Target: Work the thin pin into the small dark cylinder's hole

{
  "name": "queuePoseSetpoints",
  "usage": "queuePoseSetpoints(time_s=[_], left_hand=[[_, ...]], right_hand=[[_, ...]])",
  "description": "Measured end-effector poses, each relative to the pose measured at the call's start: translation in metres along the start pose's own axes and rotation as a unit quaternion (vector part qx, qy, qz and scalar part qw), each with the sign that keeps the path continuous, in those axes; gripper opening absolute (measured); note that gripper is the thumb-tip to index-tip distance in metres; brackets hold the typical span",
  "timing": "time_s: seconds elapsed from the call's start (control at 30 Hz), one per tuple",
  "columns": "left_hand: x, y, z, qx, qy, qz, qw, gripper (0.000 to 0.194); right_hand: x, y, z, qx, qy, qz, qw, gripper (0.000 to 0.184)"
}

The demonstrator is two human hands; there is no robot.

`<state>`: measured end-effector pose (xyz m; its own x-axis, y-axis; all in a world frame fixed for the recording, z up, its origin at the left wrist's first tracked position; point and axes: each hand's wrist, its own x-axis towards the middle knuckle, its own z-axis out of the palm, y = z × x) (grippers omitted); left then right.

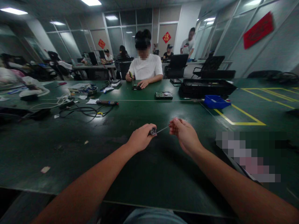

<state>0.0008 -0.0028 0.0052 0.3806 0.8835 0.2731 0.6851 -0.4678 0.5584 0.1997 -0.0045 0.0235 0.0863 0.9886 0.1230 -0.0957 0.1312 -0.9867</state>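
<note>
My left hand (pixel 141 137) is closed around a dark cylinder with a round metal end (pixel 153 131), which faces up toward me. Beside that end, a thin metal rod (pixel 163 129) runs across the gap to my right hand (pixel 184 133). The fingers of my right hand are pinched at the rod's far tip. Most of the cylinder is hidden in my left palm, so its exact kind does not show. Both hands are held above the green tabletop (pixel 140 180).
Across the table a person in a white shirt (pixel 147 67) works on a small dark device (pixel 137 87). Nearby are a circuit-board unit (pixel 163 95), a black case (pixel 206 88) and a blue tray (pixel 216 101). To the left lie an electric screwdriver (pixel 106 102) and black cables (pixel 79 109).
</note>
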Motion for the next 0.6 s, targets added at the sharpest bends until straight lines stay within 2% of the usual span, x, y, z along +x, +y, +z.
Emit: queuePoseSetpoints(time_s=[0.07, 0.17, 0.3, 0.47, 0.6], left_hand=[[0.000, 0.000, 0.000, 0.004, -0.002, -0.007, 1.000, 0.017], [0.000, -0.001, 0.000, 0.003, 0.001, -0.013, 1.000, 0.016], [-0.001, 0.002, 0.000, 0.000, 0.000, -0.019, 1.000, 0.015], [-0.001, 0.004, 0.000, -0.004, -0.002, -0.026, 1.000, 0.016], [0.000, 0.003, -0.001, -0.007, 0.014, -0.040, 0.999, 0.015]], right_hand=[[0.003, 0.002, -0.002, 0.000, 0.015, 0.003, 1.000, 0.032], [0.002, 0.003, -0.002, -0.024, 0.031, -0.060, 0.997, 0.028], [-0.005, 0.001, 0.001, -0.068, 0.004, -0.119, 0.991, 0.025], [-0.012, -0.009, 0.004, -0.151, -0.008, -0.139, 0.979, 0.024], [-0.013, -0.012, 0.003, -0.165, -0.033, -0.144, 0.975, 0.025]])
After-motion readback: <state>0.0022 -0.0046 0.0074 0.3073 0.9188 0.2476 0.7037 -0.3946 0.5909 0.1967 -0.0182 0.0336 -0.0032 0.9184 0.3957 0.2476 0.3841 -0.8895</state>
